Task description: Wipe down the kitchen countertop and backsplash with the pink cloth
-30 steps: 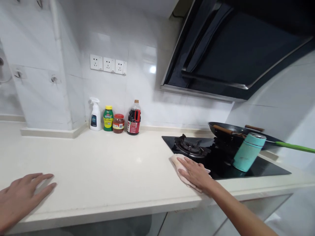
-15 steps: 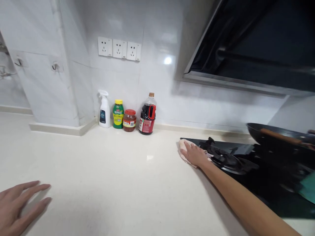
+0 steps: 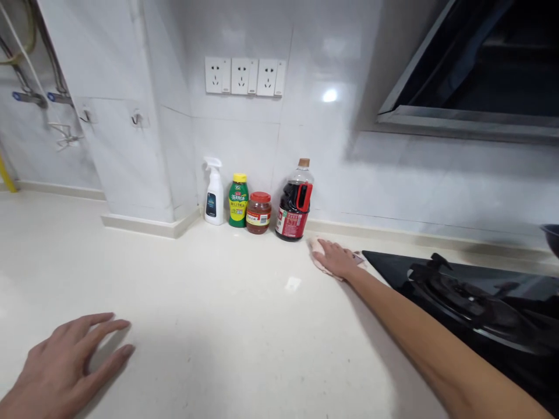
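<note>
My right hand point(image 3: 335, 259) presses a pale pink cloth point(image 3: 315, 247) flat onto the white countertop point(image 3: 227, 326), between the soy sauce bottle and the black gas stove point(image 3: 393, 270). Most of the cloth lies hidden under the palm and fingers. At the lower left, my left hand point(image 3: 65, 361) holds nothing; its fingers are apart and slightly bent, over the counter. The large dark bottle point(image 3: 293, 203) with a red handle stands just left of the cloth, not touching it.
Along the wall stand a white spray bottle point(image 3: 213, 195), a green squeeze bottle point(image 3: 238, 203) with a yellow cap and a red-lidded jar point(image 3: 258, 214). A wall pillar point(image 3: 117, 145) juts out at left. The range hood point(image 3: 480, 75) overhangs the stove; a wok's edge point(image 3: 552, 235) shows at far right.
My right hand has slid the cloth off the stove's corner, leftward towards the dark bottle. The view has turned right-to-left, so more of the left wall shows. My left hand shows more fully.
</note>
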Demonstrator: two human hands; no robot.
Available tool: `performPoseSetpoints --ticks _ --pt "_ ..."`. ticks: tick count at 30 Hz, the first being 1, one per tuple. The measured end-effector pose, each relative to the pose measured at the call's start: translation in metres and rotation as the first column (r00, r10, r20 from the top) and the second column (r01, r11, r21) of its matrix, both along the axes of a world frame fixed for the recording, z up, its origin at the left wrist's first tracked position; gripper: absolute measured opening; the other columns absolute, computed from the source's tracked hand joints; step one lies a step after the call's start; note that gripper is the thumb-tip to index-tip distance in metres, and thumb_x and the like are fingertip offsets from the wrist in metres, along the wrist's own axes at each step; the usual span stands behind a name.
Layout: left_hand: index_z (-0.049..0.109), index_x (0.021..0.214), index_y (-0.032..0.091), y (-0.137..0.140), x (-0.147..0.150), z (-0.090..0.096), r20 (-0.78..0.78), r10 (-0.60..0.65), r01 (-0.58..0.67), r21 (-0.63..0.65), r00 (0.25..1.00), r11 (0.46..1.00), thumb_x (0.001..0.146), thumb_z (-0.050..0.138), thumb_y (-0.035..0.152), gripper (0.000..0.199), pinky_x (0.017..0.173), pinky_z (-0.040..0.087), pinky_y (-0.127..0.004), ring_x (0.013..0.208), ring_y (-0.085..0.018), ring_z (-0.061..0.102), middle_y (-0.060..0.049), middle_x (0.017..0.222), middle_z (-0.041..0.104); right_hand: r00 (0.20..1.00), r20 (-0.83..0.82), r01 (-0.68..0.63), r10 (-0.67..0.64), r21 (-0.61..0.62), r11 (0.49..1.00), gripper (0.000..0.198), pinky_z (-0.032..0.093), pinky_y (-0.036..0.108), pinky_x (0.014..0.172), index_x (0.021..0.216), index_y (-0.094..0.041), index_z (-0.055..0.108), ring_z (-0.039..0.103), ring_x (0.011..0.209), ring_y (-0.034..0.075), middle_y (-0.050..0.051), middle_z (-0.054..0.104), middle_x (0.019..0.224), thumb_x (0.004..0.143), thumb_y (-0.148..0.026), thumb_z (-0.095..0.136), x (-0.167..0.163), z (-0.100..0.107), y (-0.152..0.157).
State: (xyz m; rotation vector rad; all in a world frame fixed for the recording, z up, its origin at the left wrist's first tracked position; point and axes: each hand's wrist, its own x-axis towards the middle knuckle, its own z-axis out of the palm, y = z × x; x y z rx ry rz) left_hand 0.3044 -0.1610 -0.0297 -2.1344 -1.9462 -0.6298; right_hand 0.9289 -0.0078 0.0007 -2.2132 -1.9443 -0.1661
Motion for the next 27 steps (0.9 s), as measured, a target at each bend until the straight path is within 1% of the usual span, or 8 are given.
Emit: performPoseSetpoints --ticks 4,8,11,14,16,19,23,27 --pt "0.075 0.113 0.036 -0.005 0.012 0.013 -0.011 0.013 -0.013 -0.065 1.000 0.998 0.077 0.046 0.071 0.058 0.100 0.044 -0.048 0.123 -0.034 0.057 -0.005 0.130 0.068 0.982 -0.035 -0.186 0.185 -0.033 0.982 0.067 0.024 0.061 0.117 0.158 -0.020 0.032 0.032 0.145 0.037 0.016 0.037 0.159 0.101 -0.055 0.035 -0.067 0.009 -0.018" --pt "0.074 0.116 0.035 -0.009 0.019 0.018 -0.015 -0.008 0.007 -0.049 1.000 0.999 0.082 0.045 0.067 0.055 0.100 0.044 -0.051 0.124 -0.035 0.057 -0.007 0.131 0.067 0.908 -0.077 -0.416 0.411 -0.066 0.907 0.073 0.022 0.058 0.120 0.159 -0.026 0.031 0.027 0.148 0.035 0.013 0.031 0.163 0.098 -0.063 0.047 -0.154 0.021 -0.043" --pt "0.074 0.117 0.035 -0.012 0.020 0.019 -0.024 -0.032 0.032 -0.013 0.999 0.999 0.086 0.044 0.063 0.051 0.098 0.045 -0.052 0.124 -0.037 0.058 -0.008 0.131 0.067 0.768 -0.169 -0.635 0.618 -0.078 0.768 0.080 0.017 0.061 0.121 0.161 -0.034 0.026 0.016 0.152 0.036 0.010 0.022 0.166 0.095 -0.069 0.053 -0.222 0.025 -0.069" --pt "0.074 0.118 0.033 -0.013 0.019 0.020 -0.032 -0.051 0.052 0.019 0.998 0.998 0.087 0.045 0.062 0.051 0.098 0.046 -0.050 0.122 -0.036 0.060 -0.009 0.130 0.067 0.545 -0.239 -0.832 0.804 -0.036 0.553 0.067 0.013 0.064 0.120 0.158 -0.042 0.030 0.013 0.153 0.036 0.006 0.017 0.168 0.098 -0.059 0.054 -0.267 0.022 -0.096" --pt "0.074 0.118 0.033 -0.014 0.018 0.020 -0.029 -0.058 0.059 0.019 0.998 0.998 0.087 0.045 0.062 0.051 0.098 0.047 -0.049 0.122 -0.035 0.060 -0.008 0.131 0.067 0.483 -0.207 -0.871 0.851 -0.009 0.492 0.056 0.016 0.058 0.121 0.152 -0.047 0.038 0.020 0.152 0.031 -0.001 0.020 0.168 0.099 -0.048 0.054 -0.274 0.021 -0.107" --pt "0.073 0.120 0.034 -0.014 0.017 0.020 -0.025 -0.058 0.058 0.006 0.998 0.998 0.089 0.044 0.062 0.050 0.101 0.045 -0.047 0.126 -0.033 0.057 -0.008 0.133 0.066 0.638 -0.125 -0.766 0.759 -0.008 0.643 0.050 0.016 0.049 0.123 0.149 -0.047 0.043 0.028 0.148 0.024 -0.007 0.031 0.163 0.099 -0.043 0.051 -0.245 0.022 -0.105" --pt "0.073 0.118 0.035 -0.014 0.018 0.022 -0.020 -0.049 0.048 -0.008 0.999 0.999 0.089 0.045 0.063 0.049 0.101 0.046 -0.048 0.124 -0.033 0.058 -0.007 0.132 0.066 0.889 -0.095 -0.450 0.448 -0.001 0.893 0.055 0.018 0.055 0.121 0.155 -0.026 0.040 0.031 0.146 0.029 0.007 0.037 0.160 0.103 -0.046 0.036 -0.145 0.026 -0.089" --pt "0.074 0.115 0.034 -0.013 0.020 0.028 0.012 -0.039 0.039 -0.038 0.999 0.999 0.088 0.045 0.062 0.049 0.099 0.047 -0.048 0.122 -0.033 0.059 -0.007 0.130 0.067 0.996 -0.054 -0.072 0.072 -0.003 0.997 0.062 0.023 0.059 0.118 0.157 -0.012 0.035 0.034 0.145 0.036 0.020 0.040 0.156 0.101 -0.040 0.033 -0.036 0.022 -0.094"
